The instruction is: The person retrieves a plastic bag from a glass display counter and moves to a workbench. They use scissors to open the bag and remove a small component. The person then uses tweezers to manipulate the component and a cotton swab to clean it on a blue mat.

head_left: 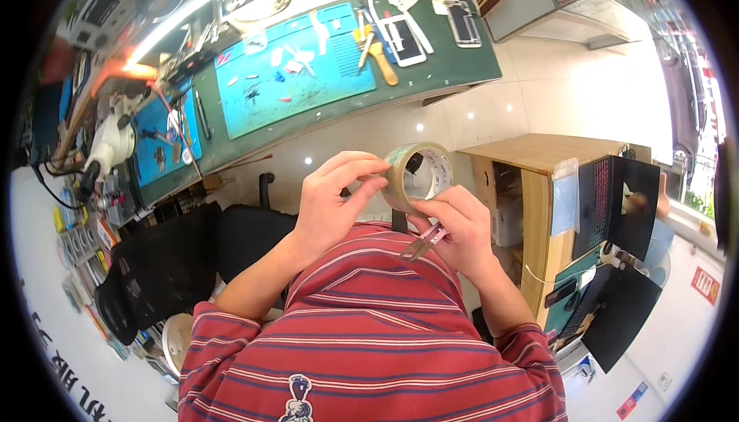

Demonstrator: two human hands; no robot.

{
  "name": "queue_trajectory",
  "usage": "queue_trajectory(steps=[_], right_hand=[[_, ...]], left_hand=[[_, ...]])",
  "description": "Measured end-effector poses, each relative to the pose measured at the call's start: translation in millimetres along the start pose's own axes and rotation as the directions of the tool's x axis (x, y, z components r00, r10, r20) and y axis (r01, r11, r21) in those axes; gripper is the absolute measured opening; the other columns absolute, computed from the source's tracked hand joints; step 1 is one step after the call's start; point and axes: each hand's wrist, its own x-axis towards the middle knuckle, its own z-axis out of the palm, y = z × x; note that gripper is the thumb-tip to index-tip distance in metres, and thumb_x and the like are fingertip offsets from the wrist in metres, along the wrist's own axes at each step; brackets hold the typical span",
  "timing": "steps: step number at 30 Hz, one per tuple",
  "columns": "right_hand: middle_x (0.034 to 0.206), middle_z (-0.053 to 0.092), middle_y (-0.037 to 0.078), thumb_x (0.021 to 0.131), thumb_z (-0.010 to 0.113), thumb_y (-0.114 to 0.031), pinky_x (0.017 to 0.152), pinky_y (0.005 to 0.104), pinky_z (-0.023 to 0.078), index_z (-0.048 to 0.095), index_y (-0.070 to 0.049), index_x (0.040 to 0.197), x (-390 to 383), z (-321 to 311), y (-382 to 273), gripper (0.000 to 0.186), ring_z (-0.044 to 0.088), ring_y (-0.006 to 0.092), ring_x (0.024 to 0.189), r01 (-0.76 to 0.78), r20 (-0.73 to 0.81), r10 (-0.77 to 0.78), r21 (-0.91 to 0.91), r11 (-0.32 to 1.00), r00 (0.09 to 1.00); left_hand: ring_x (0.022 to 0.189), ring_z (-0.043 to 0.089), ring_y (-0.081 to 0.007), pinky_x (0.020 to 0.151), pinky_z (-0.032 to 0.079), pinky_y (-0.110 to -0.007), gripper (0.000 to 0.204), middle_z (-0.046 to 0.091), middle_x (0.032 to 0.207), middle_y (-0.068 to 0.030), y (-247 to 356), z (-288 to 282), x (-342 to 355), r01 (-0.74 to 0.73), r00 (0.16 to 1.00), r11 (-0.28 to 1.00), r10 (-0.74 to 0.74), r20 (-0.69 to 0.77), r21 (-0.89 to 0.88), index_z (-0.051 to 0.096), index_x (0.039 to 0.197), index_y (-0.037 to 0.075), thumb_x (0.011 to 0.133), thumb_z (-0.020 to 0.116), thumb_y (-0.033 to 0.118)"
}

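A roll of packing tape [396,183], clear brownish with a white printed core, is held up in front of my striped shirt. My right hand [464,230] grips the lower right of its rim. Tucked in that same hand is a small tool with pinkish handles and dark metal jaws [419,246], pointing down to the left; its exact kind is hard to make out. My left hand [332,200] is at the roll's left side, thumb and index finger close together against the tape's edge. Whether a loose tape end lies between them does not show.
Ahead stands a green-topped workbench [454,68] with a blue mat [262,106], a white phone [405,40], a brush [382,64] and small parts. A microscope [110,145] is at left, above a black chair [165,268]. To the right is a wooden cabinet [539,153] with screens beside it.
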Motion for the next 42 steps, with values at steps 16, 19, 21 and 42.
queue_trajectory(steps=[16, 19, 21, 42], right_hand=[[0.073, 0.058, 0.002, 0.066, 0.08, -0.009, 0.058, 0.0337, 0.048, 0.074, -0.008, 0.093, 15, -98, 119, 0.027, 0.059, 0.0213, 0.066, 0.021, -0.066, -0.029, -0.127, 0.992, 0.997], [0.072, 0.058, 0.002, 0.066, 0.08, -0.008, 0.058, 0.0333, 0.048, 0.074, -0.008, 0.092, 21, -99, 125, 0.026, 0.058, 0.0209, 0.065, 0.013, -0.067, -0.021, -0.128, 0.992, 0.997], [0.072, 0.058, 0.002, 0.067, 0.08, -0.008, 0.057, 0.0333, 0.048, 0.073, -0.008, 0.092, 25, -97, 128, 0.025, 0.058, 0.0207, 0.065, 0.0, -0.068, -0.008, -0.12, 0.993, 0.998], [0.078, 0.063, 0.006, 0.073, 0.082, -0.009, 0.062, 0.0329, 0.051, 0.074, -0.007, 0.093, 59, -57, 138, 0.022, 0.062, 0.0228, 0.07, -0.269, -0.068, 0.285, 0.178, 0.947, 0.956]], left_hand=[[0.09, 0.073, -0.016, 0.079, 0.06, -0.029, 0.041, 0.074, 0.096, -0.0089, 27, 139, 106, -0.043, 0.996, 0.988, 0.053, -0.066, 0.149, 0.062, 0.126, 0.002, 0.086, 0.068, -0.007], [0.09, 0.073, -0.0158, 0.08, 0.06, -0.029, 0.045, 0.073, 0.094, -0.007, 25, 143, 117, -0.019, 0.998, 0.988, 0.028, -0.06, 0.155, 0.059, 0.128, 0.003, 0.085, 0.068, -0.007], [0.089, 0.072, -0.0157, 0.08, 0.06, -0.029, 0.046, 0.072, 0.093, -0.0061, 22, 144, 122, 0.001, 0.999, 0.986, 0.007, -0.048, 0.164, 0.058, 0.128, 0.003, 0.084, 0.068, -0.007], [0.09, 0.067, -0.013, 0.087, 0.053, -0.028, 0.049, 0.073, 0.101, -0.0083, -16, 108, 158, 0.246, 0.969, 0.953, -0.248, 0.013, -0.179, 0.054, 0.135, 0.001, 0.088, 0.071, 0.0]])
